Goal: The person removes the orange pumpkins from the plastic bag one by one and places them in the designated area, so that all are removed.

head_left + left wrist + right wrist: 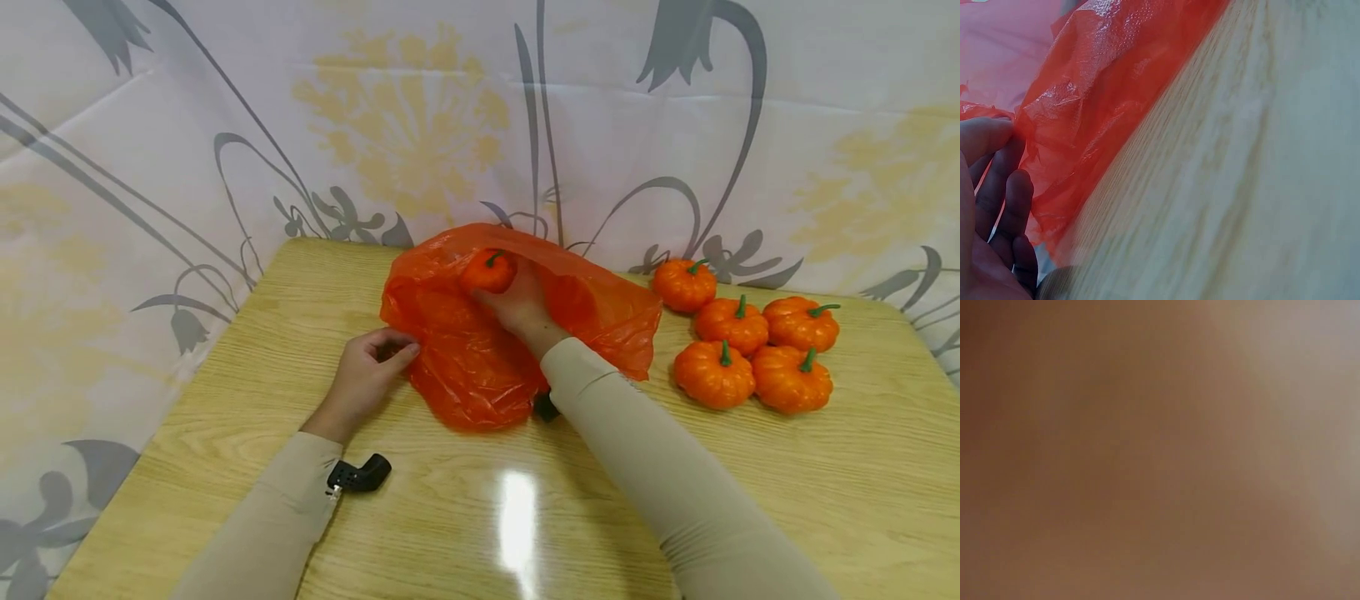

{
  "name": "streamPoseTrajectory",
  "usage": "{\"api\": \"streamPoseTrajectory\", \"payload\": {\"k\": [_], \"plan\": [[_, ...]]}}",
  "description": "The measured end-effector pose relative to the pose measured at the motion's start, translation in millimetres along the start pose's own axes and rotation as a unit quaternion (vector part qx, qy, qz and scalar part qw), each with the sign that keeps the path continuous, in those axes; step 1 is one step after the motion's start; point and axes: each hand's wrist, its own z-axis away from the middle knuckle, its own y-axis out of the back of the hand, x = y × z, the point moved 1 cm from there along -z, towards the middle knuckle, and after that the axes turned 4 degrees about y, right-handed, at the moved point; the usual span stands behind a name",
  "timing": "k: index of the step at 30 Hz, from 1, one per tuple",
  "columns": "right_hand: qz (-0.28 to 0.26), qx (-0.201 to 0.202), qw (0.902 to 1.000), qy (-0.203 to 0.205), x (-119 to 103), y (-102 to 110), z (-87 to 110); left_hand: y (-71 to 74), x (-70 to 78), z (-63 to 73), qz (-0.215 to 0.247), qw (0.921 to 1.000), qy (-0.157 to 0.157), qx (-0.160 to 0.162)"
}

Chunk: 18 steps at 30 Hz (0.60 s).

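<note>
A thin red plastic bag [480,383] lies spread on the table, its mouth facing me. My left hand [367,371] pinches the bag's left edge between thumb and index finger; in the left wrist view the same hand [997,194] has its other fingers loosely bent beside the film. Inside the bag's mouth, my right hand [521,300] holds a small orange pumpkin [489,271] with a green stem. Part of the right hand's fingers is hidden behind the pumpkin. The right wrist view is only a brownish blur.
Several orange pumpkins [720,375] with green stems stand grouped to the right of the bag on the wooden table [420,517]. Behind the table hangs a white cloth [585,150] with grey and yellow flowers. A black wrist device [360,473] sits at the left cuff.
</note>
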Motion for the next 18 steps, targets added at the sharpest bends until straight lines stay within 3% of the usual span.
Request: {"api": "streamPoseTrajectory", "payload": {"k": [7,18], "plan": [[0.005,0.003,1.0,-0.007,0.3,0.8,2.8,-2.0,1.4,0.0,-0.003,1.0,-0.001,-0.002],[0.041,-0.037,0.9983,0.016,-5.0,4.8,17.0,-0.5,-1.1,0.4,-0.004,1.0,0.005,0.002]]}}
